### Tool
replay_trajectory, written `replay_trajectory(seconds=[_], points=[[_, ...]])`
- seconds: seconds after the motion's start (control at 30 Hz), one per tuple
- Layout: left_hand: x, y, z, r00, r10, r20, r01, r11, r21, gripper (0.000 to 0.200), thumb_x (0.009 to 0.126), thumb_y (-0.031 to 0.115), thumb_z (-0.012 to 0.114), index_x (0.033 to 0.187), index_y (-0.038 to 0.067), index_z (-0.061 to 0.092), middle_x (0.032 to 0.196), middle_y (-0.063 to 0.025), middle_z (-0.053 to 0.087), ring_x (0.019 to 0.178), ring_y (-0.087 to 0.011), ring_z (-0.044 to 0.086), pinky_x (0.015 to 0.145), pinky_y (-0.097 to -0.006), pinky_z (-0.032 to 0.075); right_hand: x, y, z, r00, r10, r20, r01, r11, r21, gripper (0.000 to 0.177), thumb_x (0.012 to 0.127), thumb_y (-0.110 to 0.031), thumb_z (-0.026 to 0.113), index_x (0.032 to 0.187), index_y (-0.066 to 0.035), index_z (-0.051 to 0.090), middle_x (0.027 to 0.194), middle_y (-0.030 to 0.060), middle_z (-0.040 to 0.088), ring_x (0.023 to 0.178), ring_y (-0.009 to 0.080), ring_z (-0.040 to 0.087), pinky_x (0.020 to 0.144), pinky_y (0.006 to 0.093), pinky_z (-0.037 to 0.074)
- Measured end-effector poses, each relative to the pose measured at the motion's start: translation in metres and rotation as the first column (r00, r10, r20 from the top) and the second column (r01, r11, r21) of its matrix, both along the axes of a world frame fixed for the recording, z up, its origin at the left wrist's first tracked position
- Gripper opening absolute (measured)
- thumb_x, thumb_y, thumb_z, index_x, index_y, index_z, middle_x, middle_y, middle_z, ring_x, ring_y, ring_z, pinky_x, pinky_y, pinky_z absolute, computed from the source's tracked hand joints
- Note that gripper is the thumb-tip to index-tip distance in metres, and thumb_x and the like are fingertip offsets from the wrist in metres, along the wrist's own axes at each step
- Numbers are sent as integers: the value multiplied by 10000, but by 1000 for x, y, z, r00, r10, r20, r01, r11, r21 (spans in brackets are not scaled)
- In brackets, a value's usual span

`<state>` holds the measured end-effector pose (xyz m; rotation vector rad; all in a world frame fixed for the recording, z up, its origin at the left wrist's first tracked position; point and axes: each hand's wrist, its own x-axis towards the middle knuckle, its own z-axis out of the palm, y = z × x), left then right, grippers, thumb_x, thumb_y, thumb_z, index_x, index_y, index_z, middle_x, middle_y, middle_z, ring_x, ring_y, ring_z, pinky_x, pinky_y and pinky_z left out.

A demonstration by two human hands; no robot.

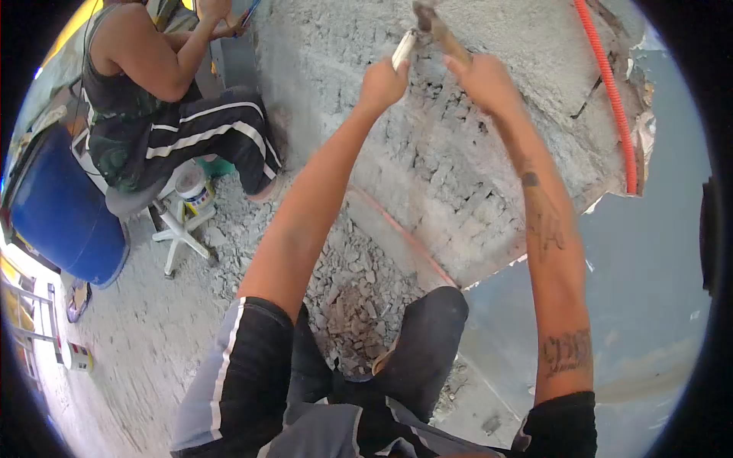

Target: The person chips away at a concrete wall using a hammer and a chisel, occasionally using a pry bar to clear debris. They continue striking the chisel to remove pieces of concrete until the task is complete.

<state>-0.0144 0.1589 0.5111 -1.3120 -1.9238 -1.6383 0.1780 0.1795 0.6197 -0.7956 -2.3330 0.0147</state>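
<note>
Rough grey wall [473, 153] chipped bare, grey rubble [359, 298] at its foot, blue plaster [649, 252] left beside; L hand [383, 82] clenched on pale chisel [405, 48], R hand [486, 80] grips prob. wooden hammer [444, 36]

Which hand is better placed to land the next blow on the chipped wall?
Probably right: the right hand grips the hammer near the chisel, which the left hand holds at the wall.
</note>
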Motion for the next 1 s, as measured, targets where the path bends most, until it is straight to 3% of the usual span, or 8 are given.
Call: replay_trajectory(seconds=[0.07,0.13,0.23,0.27,0.33,0.57,0.73,1.0], points=[[2,-9,8,999,41,26,-38,993,-115,533,904,450,531,928,-67,657,831,-277,661,810,-437,654,732,-487,507,15,-24,22,1000,-23,6,24,993,-119,553,902,-468,545,825,64,673,765,297,642,703,427,659,666,480,521],[-5,-6,5,998,59,24,-53,979,-199,529,899,451,533,903,-61,666,835,-277,662,796,-431,656,726,-485,510,23,-38,33,917,159,-366,-87,975,206,600,883,-580,549,796,11,611,562,74,553,465,157,556,468,306,446],[-15,-13,3,998,52,-25,-57,944,-324,506,892,439,540,881,-49,674,828,-275,662,774,-420,658,714,-486,514,40,-92,47,810,209,-548,-90,968,236,355,960,-321,543,858,15,592,626,211,558,545,346,555,525,398,420],[-13,-17,2,998,15,-63,-38,925,-378,486,888,426,544,885,-43,673,818,-273,660,768,-415,657,707,-488,516,47,-98,44,808,215,-549,-93,966,241,355,960,-321,543,858,15,592,626,211,558,545,346,555,525,398,420],[2,-34,3,988,54,-144,-95,953,-289,461,890,419,547,895,-29,656,797,-253,662,741,-411,655,686,-497,512,58,-105,35,751,238,-616,-338,940,-50,524,922,-532,532,767,-31,556,528,14,495,436,106,493,428,258,383],[36,-64,2,941,82,-328,-144,975,-169,335,919,358,551,931,25,518,698,-196,653,654,-400,647,604,-508,494,56,-95,-101,631,129,-765,-476,843,-250,449,965,-462,499,774,-56,500,556,-3,479,446,75,445,415,248,351],[30,-59,7,934,37,-357,-91,987,-136,343,936,387,527,959,44,530,707,-182,650,632,-393,632,568,-499,476,37,-72,-164,377,-22,-926,-719,623,-308,728,887,-758,266,811,-55,440,596,51,442,459,150,432,446,275,374],[-4,-22,10,866,-23,-499,-62,986,-154,331,945,407,515,986,80,487,680,-166,638,610,-395,617,532,-484,472,6,-33,-190,173,138,-975,-743,668,-38,780,827,-820,270,796,-59,438,614,43,421,511,157,431,497,305,401]])
